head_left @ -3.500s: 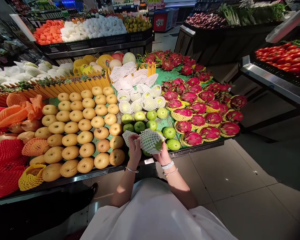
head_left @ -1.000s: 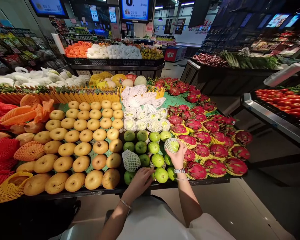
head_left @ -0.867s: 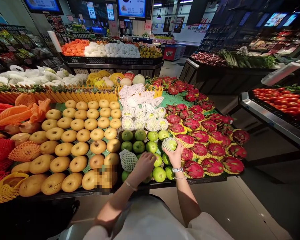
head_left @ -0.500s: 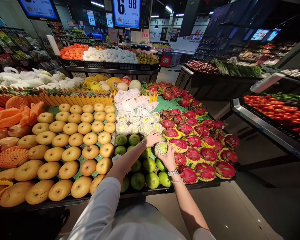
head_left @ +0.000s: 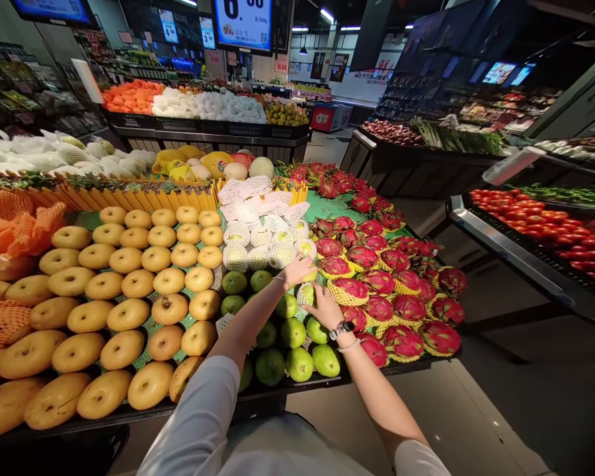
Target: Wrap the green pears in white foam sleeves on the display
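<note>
My right hand [head_left: 323,307] is closed round a green fruit in a white foam net [head_left: 306,293], holding it low over the display between the bare green fruits [head_left: 293,332] and the dragon fruits [head_left: 371,307]. My left hand [head_left: 297,269] reaches across above it, fingers curled over a green fruit just below the row of netted fruits [head_left: 260,258]. A loose white net [head_left: 225,323] lies partly hidden under my left forearm.
Yellow pears [head_left: 129,284] fill the left of the stand [head_left: 416,360]. Empty white nets [head_left: 258,198] are piled at the back. Orange nets [head_left: 14,225] lie far left. A tomato counter [head_left: 535,225] stands to the right across a tiled aisle [head_left: 500,410].
My left hand left the loose net at the front and reached forward to the netted row. My right hand carried the netted fruit to the middle of the display and lowered it.
</note>
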{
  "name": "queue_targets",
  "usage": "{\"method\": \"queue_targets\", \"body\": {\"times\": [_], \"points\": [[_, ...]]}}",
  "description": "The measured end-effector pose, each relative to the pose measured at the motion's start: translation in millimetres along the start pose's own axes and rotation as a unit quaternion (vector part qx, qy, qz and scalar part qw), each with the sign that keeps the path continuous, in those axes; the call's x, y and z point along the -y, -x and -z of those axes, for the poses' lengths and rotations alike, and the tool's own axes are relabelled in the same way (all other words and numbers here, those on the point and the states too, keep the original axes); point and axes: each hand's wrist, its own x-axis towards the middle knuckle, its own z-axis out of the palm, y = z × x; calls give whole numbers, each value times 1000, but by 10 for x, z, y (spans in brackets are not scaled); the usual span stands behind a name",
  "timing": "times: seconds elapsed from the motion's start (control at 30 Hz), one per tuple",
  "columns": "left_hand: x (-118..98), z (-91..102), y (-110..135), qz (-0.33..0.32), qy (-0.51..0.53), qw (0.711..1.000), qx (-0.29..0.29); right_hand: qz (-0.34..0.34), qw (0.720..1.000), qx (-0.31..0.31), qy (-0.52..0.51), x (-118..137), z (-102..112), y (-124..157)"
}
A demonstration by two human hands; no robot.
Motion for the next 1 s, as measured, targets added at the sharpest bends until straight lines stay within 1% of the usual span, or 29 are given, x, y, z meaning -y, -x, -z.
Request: {"method": "queue_targets", "body": {"times": [0.1,0.2,0.27,0.37,0.47,0.57,0.63,0.67,0.73,0.8,0.9,1.0], "points": [[-66,-56,99,-53,-79,994,51,17,1000,4,17,-91,177,35],[-155,-25,251,-63,-102,990,69,57,996,-20,-58,-143,374,-71],[-197,67,416,-70,-107,989,76,85,989,-50,-111,-89,481,-263],[-203,294,801,-69,-118,987,82,121,979,-82,-139,164,567,-752],[-149,558,1347,-36,-133,988,73,145,974,-88,-151,560,544,-1412],[-110,751,1989,40,-126,991,28,137,976,-70,-157,963,400,-2027],[-141,786,2410,112,-128,985,-17,124,978,-47,-161,1172,252,-2305],[-176,767,2599,143,-126,981,-36,119,979,-39,-163,1250,176,-2398],[-267,663,2907,185,-114,974,-68,109,979,-42,-166,1349,54,-2513],[-348,499,3099,204,-102,970,-87,90,979,-64,-169,1381,2,-2584],[-378,253,3189,225,-104,963,-108,54,979,-87,-177,1366,58,-2689],[-314,93,3156,234,-104,959,-122,57,974,-82,-203,1358,168,-2767]]}}
